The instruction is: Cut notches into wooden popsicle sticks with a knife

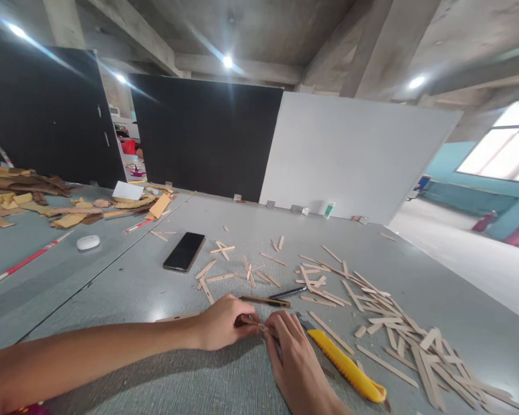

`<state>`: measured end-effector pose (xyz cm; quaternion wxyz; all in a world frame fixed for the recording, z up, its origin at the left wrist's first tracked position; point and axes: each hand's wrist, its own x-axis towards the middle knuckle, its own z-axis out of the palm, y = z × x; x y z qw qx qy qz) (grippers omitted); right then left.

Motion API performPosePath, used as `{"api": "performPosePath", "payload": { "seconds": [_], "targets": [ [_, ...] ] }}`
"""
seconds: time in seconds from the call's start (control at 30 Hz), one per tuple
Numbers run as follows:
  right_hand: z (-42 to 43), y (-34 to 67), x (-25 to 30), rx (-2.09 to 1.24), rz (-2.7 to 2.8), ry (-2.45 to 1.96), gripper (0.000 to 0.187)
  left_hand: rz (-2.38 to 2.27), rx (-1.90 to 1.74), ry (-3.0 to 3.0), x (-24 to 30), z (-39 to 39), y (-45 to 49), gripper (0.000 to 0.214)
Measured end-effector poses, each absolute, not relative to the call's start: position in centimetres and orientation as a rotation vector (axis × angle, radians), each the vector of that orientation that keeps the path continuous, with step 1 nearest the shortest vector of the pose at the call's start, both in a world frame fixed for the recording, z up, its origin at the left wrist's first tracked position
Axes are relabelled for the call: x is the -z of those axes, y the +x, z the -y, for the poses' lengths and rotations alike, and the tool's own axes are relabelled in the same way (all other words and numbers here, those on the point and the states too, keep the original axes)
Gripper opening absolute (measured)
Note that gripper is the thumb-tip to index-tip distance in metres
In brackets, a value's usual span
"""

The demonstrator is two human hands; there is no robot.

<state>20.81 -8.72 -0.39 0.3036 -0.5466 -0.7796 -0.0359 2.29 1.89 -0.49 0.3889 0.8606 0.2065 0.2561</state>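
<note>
We judge the likeliest mishap to be the wooden stick (259,327) snapping or springing loose. Both hands bear on it from opposite ends, it is thin, and an uneven squeeze or twist could break it or flick it away. A second risk is the yellow utility knife (346,364), which lies just beside the right hand (294,360) on its outer side. From here we cannot tell whether the blade is out, so a sideways slide of that hand might meet an edge. The loose sticks (398,340) beyond the knife could also be swept about by a careless forearm.

The left hand (222,323) is curled, with thumb and fingertips pinching one end of the wooden stick. The right hand pinches the other end with its fingertips. The wooden stick sits between the two hands where the fingertips meet, low against the desk (125,294). The fingers cover most of it, so it may be one piece or two held together.

Just past the fingertips lie a pen (288,293) and a dark brown strip (263,301). A phone (184,252) rests well beyond the left hand.
</note>
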Motion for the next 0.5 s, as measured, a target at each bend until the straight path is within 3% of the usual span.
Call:
{"api": "performPosePath", "payload": {
  "seconds": [0.1,0.23,0.4,0.5],
  "targets": [
    [8.4,20.8,-0.1,0.088,2.063,-1.479,0.018,-0.535,-0.655,2.187,0.5,-2.0,2.2,0.031],
    [7.5,23.9,-3.7,0.115,2.072,-1.545,0.034,-0.515,-0.645,2.198,0.4,-2.0,2.2,0.022],
    [9.4,30.6,-6.4,0.035,2.164,-1.724,0.016,-0.456,-0.639,2.225,0.4,-2.0,2.1,0.019],
    [11.8,32.5,-4.5,-0.07,2.194,-1.771,0.032,-0.425,-0.636,2.249,0.3,-2.1,2.2,0.023]
  ]
}}
